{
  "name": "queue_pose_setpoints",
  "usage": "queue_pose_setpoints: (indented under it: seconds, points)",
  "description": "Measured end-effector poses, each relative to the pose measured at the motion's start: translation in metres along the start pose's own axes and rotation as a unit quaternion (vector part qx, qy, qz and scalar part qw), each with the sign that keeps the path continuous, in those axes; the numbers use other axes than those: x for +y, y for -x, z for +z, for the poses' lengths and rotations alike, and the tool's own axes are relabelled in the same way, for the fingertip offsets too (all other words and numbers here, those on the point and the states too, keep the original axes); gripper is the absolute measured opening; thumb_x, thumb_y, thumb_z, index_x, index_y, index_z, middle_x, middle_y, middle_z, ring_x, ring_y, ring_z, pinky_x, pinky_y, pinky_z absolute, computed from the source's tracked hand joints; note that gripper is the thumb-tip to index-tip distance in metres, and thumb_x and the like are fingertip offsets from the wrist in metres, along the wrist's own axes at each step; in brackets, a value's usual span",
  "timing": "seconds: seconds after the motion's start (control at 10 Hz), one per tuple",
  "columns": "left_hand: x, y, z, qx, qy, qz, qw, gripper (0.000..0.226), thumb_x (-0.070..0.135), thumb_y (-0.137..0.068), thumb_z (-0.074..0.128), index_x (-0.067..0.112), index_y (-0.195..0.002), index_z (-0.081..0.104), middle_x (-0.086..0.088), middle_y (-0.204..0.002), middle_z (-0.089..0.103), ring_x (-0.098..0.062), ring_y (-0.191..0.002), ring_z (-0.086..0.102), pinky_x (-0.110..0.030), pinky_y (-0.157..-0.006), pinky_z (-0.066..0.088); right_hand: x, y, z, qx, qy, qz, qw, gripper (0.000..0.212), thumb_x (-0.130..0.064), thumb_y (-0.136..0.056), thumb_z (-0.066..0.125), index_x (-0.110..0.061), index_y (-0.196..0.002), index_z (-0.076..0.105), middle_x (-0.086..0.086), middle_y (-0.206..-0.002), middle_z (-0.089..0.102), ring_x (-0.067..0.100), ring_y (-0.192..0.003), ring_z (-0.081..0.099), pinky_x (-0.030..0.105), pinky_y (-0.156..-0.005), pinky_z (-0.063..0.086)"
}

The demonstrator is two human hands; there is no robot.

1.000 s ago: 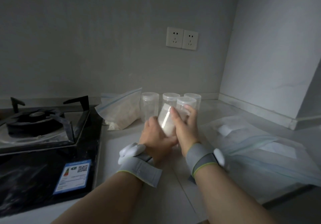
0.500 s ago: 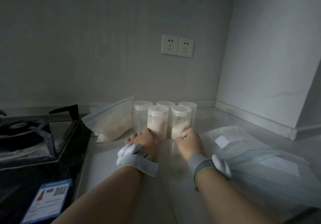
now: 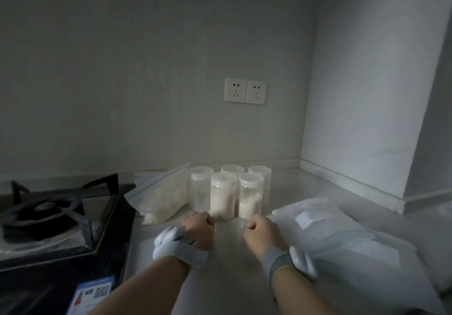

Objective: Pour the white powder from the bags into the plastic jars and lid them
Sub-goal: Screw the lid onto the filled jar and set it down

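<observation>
Clear jars (image 3: 199, 190), white powder (image 3: 221, 203); grey wristbands (image 3: 181, 253); black stove (image 3: 49, 217); blue-white sticker (image 3: 94, 295); white sockets (image 3: 245, 91).

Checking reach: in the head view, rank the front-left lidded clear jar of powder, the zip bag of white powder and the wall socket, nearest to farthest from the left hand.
1. Front-left lidded clear jar of powder: just beyond the left hand.
2. Clear zip bag of white powder: to its left.
3. White double wall socket: on the back wall.
</observation>
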State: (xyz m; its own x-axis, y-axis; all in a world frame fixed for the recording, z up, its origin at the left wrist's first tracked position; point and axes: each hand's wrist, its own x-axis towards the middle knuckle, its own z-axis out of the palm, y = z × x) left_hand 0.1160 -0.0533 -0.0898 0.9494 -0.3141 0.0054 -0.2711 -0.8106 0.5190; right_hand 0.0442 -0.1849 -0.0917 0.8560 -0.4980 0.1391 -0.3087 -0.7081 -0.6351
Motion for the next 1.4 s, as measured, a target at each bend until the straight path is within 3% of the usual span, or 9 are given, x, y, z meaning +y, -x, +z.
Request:
queue_pose_setpoints:
  seconds: [0.1,0.3,0.4,0.6,0.7,0.9,1.1,1.2,1.4]
  points:
    - [-0.003,0.012,0.0,-0.016,-0.023,0.012,1.0,0.021,0.022,-0.092,0.044,0.036,-0.099,0.058,-0.001,-0.123,0.054,-0.021,-0.118,0.047,-0.02,-0.092,0.032,-0.005,0.019,-0.003,-0.017,0.015,0.002,1.0,0.008,-0.029,-0.083,0.049,-0.025,-0.078,0.055,-0.001,-0.104,0.066,0.025,-0.103,0.058,0.026,-0.081,0.045]
    - [0.009,0.02,-0.039,-0.033,-0.031,0.008,0.999,0.033,0.008,-0.097,0.042,0.005,-0.128,0.054,-0.01,-0.135,0.052,-0.024,-0.122,0.05,-0.02,-0.089,0.041,-0.022,0.023,-0.006,-0.079,-0.06,0.046,0.994,0.02,-0.017,-0.085,0.049,-0.017,-0.065,0.053,0.002,-0.079,0.058,0.021,-0.092,0.058,0.025,-0.074,0.042]
    - [0.014,0.022,-0.062,0.034,-0.065,0.01,0.997,0.025,0.008,-0.096,0.042,0.009,-0.109,0.063,-0.011,-0.13,0.055,-0.027,-0.121,0.051,-0.029,-0.095,0.042,-0.037,0.015,-0.021,-0.056,-0.066,0.036,0.996,0.025,-0.016,-0.088,0.047,-0.018,-0.063,0.046,0.009,-0.092,0.059,0.023,-0.092,0.057,0.023,-0.069,0.038]
    - [0.015,-0.003,-0.098,0.156,-0.191,0.125,0.961,0.03,0.015,-0.092,0.041,0.023,-0.117,0.056,0.001,-0.126,0.052,-0.021,-0.121,0.043,-0.027,-0.091,0.037,-0.083,-0.012,-0.05,0.021,-0.038,-0.065,0.997,0.012,-0.015,-0.088,0.045,-0.02,-0.078,0.05,0.012,-0.097,0.06,0.027,-0.091,0.054,0.026,-0.074,0.038]
    - [0.018,-0.021,-0.1,0.182,-0.214,0.168,0.945,0.032,0.016,-0.092,0.041,0.028,-0.119,0.054,0.006,-0.129,0.049,-0.018,-0.124,0.037,-0.025,-0.094,0.032,-0.093,-0.024,-0.048,0.031,0.032,-0.098,0.994,0.012,-0.018,-0.09,0.045,-0.021,-0.092,0.057,0.01,-0.114,0.061,0.031,-0.111,0.05,0.031,-0.09,0.039]
    - [0.021,-0.067,-0.094,0.123,-0.184,0.148,0.964,0.047,0.014,-0.088,0.047,0.029,-0.132,0.043,0.004,-0.142,0.037,-0.021,-0.134,0.031,-0.033,-0.108,0.029,-0.1,-0.061,-0.035,0.019,0.183,-0.14,0.973,0.011,-0.03,-0.088,0.044,-0.028,-0.097,0.051,0.004,-0.123,0.054,0.027,-0.119,0.037,0.034,-0.094,0.027]
    - [0.009,-0.099,-0.07,0.025,-0.171,0.112,0.979,0.078,0.027,-0.082,0.062,0.023,-0.148,0.02,0.001,-0.152,0.025,-0.025,-0.136,0.032,-0.031,-0.109,0.027,-0.091,-0.08,-0.013,-0.006,0.171,-0.112,0.979,0.012,-0.035,-0.09,0.037,-0.026,-0.096,0.041,0.005,-0.127,0.044,0.027,-0.122,0.033,0.039,-0.096,0.025]
    - [0.008,-0.096,-0.071,0.071,-0.16,0.102,0.979,0.071,0.042,-0.079,0.065,0.027,-0.14,0.031,-0.001,-0.141,0.038,-0.024,-0.13,0.036,-0.033,-0.1,0.029,-0.09,-0.079,-0.01,0.006,0.172,-0.119,0.978,0.014,-0.034,-0.091,0.035,-0.026,-0.099,0.042,0.005,-0.129,0.044,0.027,-0.123,0.032,0.04,-0.097,0.025]
    - [-0.003,-0.065,-0.078,0.123,-0.19,0.074,0.971,0.067,0.062,-0.07,0.061,0.03,-0.125,0.041,0.003,-0.129,0.048,-0.02,-0.127,0.035,-0.045,-0.111,0.017,-0.097,-0.066,-0.011,0.055,0.17,-0.105,0.978,0.028,-0.03,-0.092,0.041,-0.022,-0.118,0.047,0.006,-0.132,0.044,0.028,-0.126,0.032,0.035,-0.101,0.024]
